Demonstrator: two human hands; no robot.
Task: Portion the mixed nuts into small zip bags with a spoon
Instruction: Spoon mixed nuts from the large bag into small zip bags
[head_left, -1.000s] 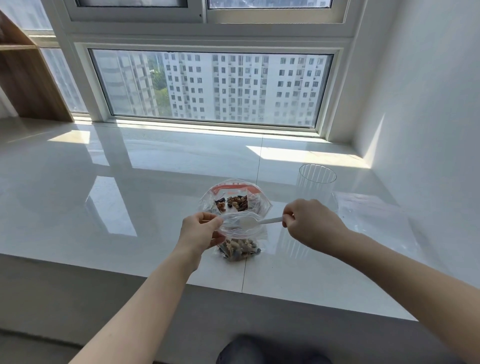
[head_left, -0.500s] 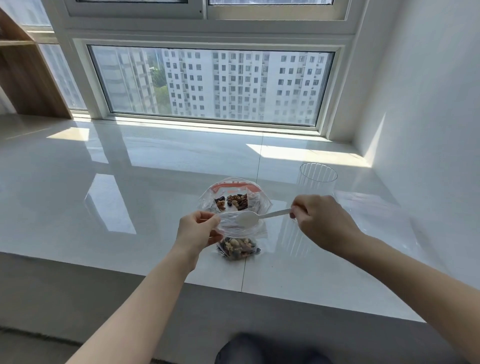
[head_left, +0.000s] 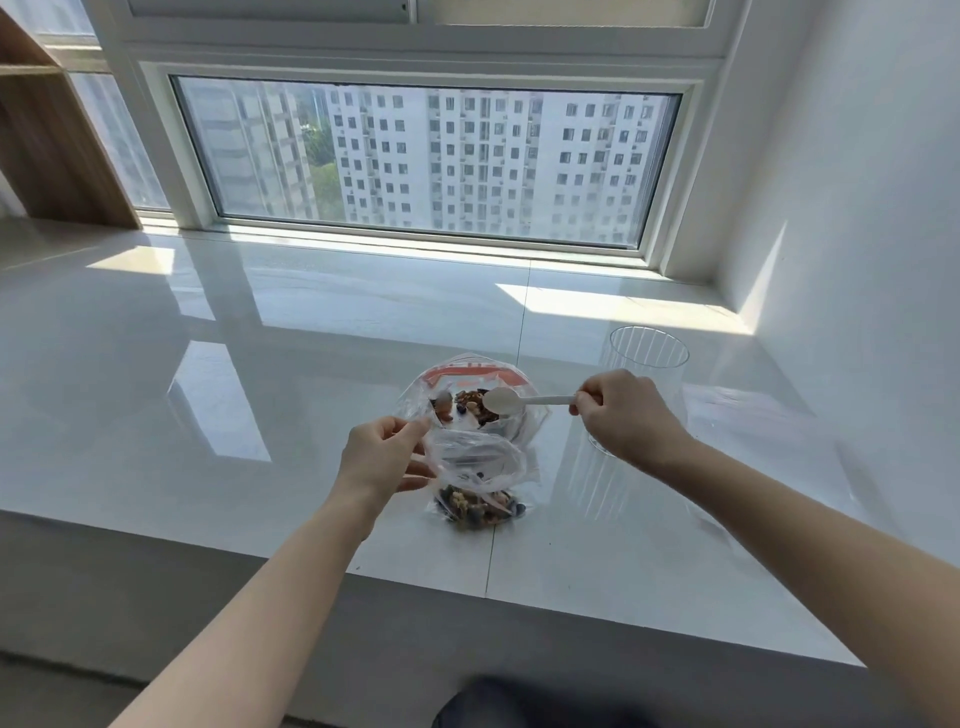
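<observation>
A small clear zip bag (head_left: 475, 460) stands on the white counter with mixed nuts (head_left: 478, 509) in its bottom. My left hand (head_left: 382, 460) pinches the bag's left rim and holds its mouth wide. Behind it lies a bigger bag (head_left: 467, 382) with an orange zip strip, holding more nuts. My right hand (head_left: 626, 415) grips the handle of a white plastic spoon (head_left: 519, 400). The spoon's bowl hovers over the nuts in the bigger bag and looks empty.
A clear ribbed plastic cup (head_left: 647, 364) stands just behind my right hand. Flat clear bags (head_left: 748, 415) lie to the right near the wall. The counter's front edge (head_left: 467, 597) runs close below the small bag. A wooden shelf (head_left: 47, 130) stands far left.
My right hand has lifted the spoon out of the small bag's mouth and moved it back and up, over the bigger bag. My left hand keeps hold of the small bag.
</observation>
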